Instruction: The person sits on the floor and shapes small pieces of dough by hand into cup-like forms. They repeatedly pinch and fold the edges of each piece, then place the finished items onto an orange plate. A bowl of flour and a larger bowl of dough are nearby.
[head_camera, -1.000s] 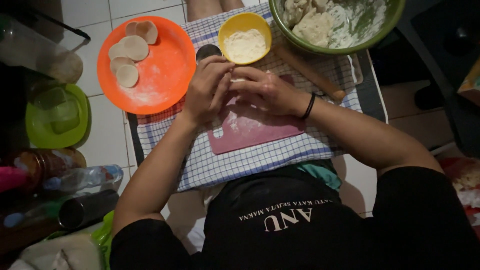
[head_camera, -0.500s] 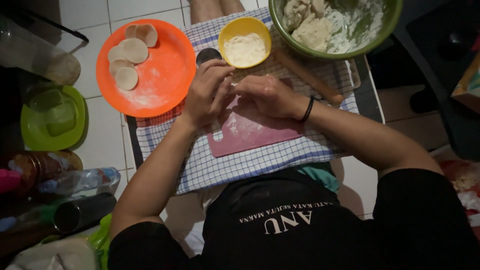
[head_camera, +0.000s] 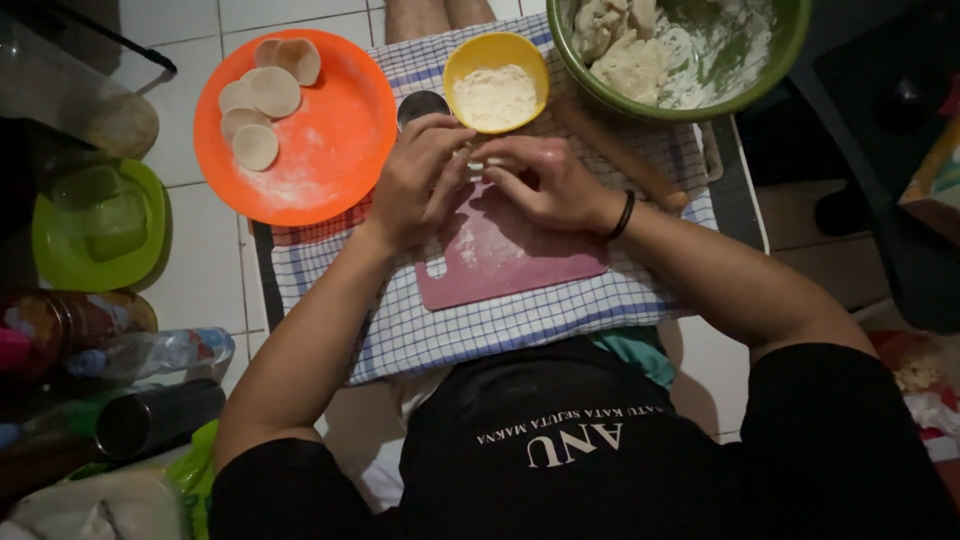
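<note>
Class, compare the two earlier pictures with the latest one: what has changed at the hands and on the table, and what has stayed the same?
Little changed. The left hand and right hand stay together over the pink board, fingertips meeting; what they pinch is hidden. Only the view shifts slightly. The orange plate keeps its four dough rounds; yellow bowl, green bowl and rolling pin stay put.

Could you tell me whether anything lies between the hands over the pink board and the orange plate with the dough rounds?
Nothing visible does. The hands meet over the pink cutting board, and the orange plate sits just beside the left hand, with only checked cloth between.
</note>
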